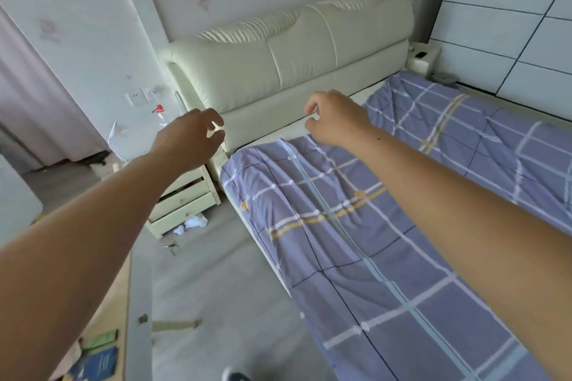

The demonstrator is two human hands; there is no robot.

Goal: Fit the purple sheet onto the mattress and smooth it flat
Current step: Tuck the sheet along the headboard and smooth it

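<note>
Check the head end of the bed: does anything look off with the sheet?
Yes. The purple sheet stops short of the headboard, leaving a bare strip of mattress exposed; its top edge runs askew and wrinkled. Crumpled paper litters the floor by the nightstand.

Wrinkled purple checked sheet (371,241) spread over the mattress (294,130) from 5 toward 2 o'clock, top edge short of the cream padded headboard (294,65) at 12, with a bare mattress strip between. Both hands raised near centre: left hand (192,136) at 10 over the bed's corner, right hand (334,119) at 12 above the sheet's edge, fingers loosely curled, nothing held. Bedside drawer unit (182,198) at 9, crumpled tissue (193,223) on the floor just below.
</note>
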